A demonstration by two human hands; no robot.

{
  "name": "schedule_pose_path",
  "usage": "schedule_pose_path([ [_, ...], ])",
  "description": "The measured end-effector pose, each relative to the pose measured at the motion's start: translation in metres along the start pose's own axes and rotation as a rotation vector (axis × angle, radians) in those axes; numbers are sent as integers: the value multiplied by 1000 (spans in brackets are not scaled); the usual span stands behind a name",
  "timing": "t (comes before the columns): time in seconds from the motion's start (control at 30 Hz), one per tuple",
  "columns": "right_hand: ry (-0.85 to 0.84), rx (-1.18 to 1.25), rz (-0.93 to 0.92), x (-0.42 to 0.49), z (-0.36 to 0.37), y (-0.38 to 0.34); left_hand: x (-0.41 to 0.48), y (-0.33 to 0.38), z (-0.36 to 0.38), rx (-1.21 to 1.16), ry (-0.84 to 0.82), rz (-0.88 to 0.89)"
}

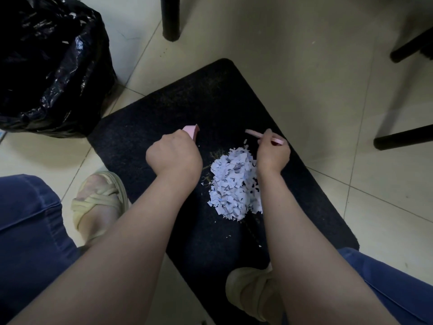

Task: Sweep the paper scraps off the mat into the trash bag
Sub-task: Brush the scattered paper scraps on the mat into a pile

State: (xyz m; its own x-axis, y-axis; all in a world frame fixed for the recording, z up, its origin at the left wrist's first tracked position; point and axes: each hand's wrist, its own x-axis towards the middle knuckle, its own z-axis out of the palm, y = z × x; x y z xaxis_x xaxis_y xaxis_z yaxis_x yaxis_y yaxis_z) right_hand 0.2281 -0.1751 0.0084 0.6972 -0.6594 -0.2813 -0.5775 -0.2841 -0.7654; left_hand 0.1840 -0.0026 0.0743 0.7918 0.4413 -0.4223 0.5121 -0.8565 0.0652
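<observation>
A heap of pale paper scraps (235, 184) lies on the black mat (168, 106), with a few stray bits around it. My left hand (174, 154) grips a pink dustpan (192, 131) just left of the heap. My right hand (273, 153) grips a thin pink brush handle (254, 133) at the heap's far right edge. The bristles are hidden. The black trash bag (50, 64) stands open on the floor at the upper left, off the mat's corner.
Black furniture legs (171, 18) stand beyond the mat, with more legs (403, 137) at the right. My sandalled feet (98, 202) rest at the mat's near edges on the tiled floor (304, 55).
</observation>
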Motion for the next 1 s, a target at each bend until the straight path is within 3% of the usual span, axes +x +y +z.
schedule_pose_path([
  [0.13,-36,-30,36,15,-18,19,-1,8,6,-2,44,24],
  [0.37,-137,-292,-87,-27,-27,23,-10,34,11,-25,-2,68],
  [0.57,36,-98,-54,-43,-44,30,-18,41,12,-11,-24,83],
  [0.7,36,-19,-94,-27,-40,19,-16,37,12,-29,-10,56],
  [1.0,-270,-263,-147,-12,-13,18,-5,35,12,-80,-9,35],
])
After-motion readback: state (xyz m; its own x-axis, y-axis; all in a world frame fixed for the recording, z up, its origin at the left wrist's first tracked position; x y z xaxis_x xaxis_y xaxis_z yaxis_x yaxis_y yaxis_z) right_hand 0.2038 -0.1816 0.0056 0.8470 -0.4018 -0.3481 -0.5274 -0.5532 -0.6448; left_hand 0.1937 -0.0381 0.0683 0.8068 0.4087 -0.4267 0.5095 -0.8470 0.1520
